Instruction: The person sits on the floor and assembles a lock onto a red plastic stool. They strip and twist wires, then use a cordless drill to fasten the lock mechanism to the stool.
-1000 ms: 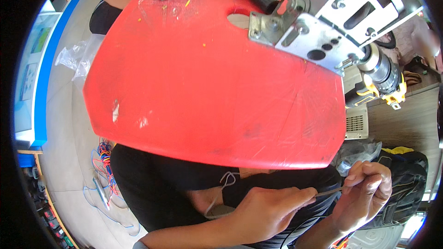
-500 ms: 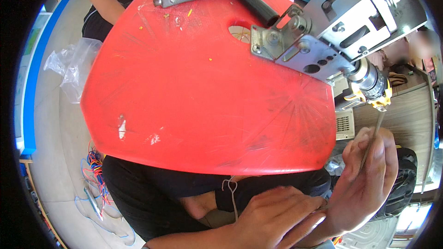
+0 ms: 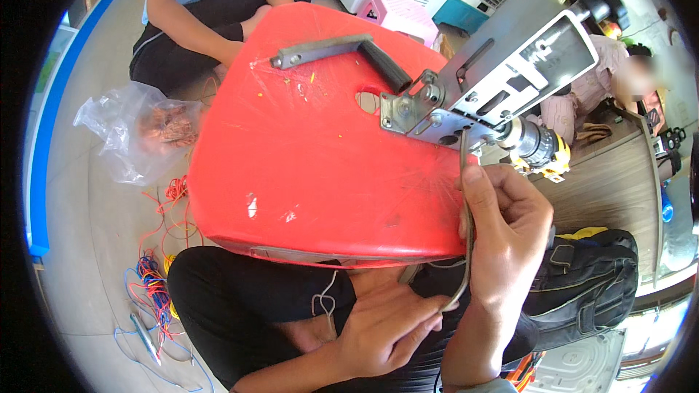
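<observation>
A thin grey cable (image 3: 464, 160) runs up along the right edge of a red plastic stool (image 3: 328, 175). My right hand (image 3: 506, 225) pinches it between thumb and fingers. Its upper end meets the holed side plate of a metal device (image 3: 455, 127) mounted on the stool; whether it goes into a hole I cannot tell. Lower down, the fingers of my left hand (image 3: 389, 324) are closed on the same cable where it bends. A drill with a yellow-and-black body (image 3: 539, 149) is joined to the device's right side.
A metal crank handle with a dark grip (image 3: 386, 65) lies on the stool. Beyond sits another person (image 3: 196, 14). Left on the floor are a clear bag (image 3: 113, 131) holding copper-coloured wire and tangled coloured wires (image 3: 149, 276). A black backpack (image 3: 582, 284) lies at right.
My right hand has moved left, bringing the cable's end from below the drill to the device's side plate. My left hand has shifted left too. The view has shifted, showing more of the far side.
</observation>
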Tool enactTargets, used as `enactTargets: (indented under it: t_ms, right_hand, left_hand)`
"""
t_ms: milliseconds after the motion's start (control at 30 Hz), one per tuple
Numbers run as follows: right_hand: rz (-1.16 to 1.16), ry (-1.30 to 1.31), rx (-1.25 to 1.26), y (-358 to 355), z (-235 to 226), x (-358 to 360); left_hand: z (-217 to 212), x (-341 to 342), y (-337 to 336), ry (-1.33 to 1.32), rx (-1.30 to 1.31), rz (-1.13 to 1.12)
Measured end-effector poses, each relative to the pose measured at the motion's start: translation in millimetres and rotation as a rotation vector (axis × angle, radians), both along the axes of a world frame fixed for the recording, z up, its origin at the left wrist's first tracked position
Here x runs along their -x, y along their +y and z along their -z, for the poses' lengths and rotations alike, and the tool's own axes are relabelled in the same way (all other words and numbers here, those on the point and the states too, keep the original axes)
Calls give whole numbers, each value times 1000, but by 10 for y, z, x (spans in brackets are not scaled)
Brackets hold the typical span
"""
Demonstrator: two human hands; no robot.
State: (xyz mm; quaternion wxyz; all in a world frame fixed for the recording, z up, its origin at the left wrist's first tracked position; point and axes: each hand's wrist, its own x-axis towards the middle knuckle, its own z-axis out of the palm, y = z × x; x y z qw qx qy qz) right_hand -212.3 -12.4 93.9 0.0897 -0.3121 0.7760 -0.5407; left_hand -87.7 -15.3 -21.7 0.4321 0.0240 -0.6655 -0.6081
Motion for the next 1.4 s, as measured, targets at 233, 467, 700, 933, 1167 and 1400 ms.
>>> enactTargets:
  t_ms: [233, 467, 700, 933, 1167, 1400]
  right_hand:
    - [-66, 6, -24, 38, -84, 18]
    - [-74, -67, -1, -27, -14, 62]
    - [-153, -115, -57, 29, -102, 177]
    - [-122, -51, -5, -73, -38, 156]
    - [20, 294, -159, -160, 67, 34]
    - [106, 496, -143, -179, 110, -44]
  left_hand:
    - [42, 7, -44, -68, 104, -72]
    - [-26, -20, -87, 19, 116, -141]
    - [-57, -39, -71, -1, 66, -101]
    - [-72, -45, -39, -30, -25, -77]
    - [-48, -32, -66, -122, -13, -179]
    - [-655, -722, -229, -425, 298, -255]
